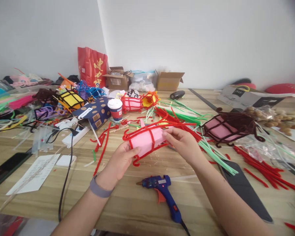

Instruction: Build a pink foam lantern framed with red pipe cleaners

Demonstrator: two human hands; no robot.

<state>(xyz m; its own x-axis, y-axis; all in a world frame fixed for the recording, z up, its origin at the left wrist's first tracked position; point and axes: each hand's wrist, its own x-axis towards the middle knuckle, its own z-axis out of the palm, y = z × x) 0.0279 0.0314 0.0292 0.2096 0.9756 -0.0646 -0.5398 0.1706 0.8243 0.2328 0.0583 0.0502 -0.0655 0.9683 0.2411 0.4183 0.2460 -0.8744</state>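
Observation:
A pink lantern (145, 141) with a red pipe-cleaner frame is held on its side above the table. My left hand (124, 157) grips its left end, thumb on the pink panel and fingers partly hidden behind it. At the other end, my right hand (180, 141) pinches the edge with thumb and forefinger; long red strips extend past that hand. Below both hands lies a blue glue gun (162, 186), its nozzle toward the left and a small red light showing on its body.
A lidded paper cup (115, 109) stands behind the lantern. Red pipe cleaners (263, 167), green pipe cleaners (216, 154) and a brown-framed lantern (226, 127) lie on the right. A black cable (69, 170) crosses the left side, near a paper sheet (34, 173).

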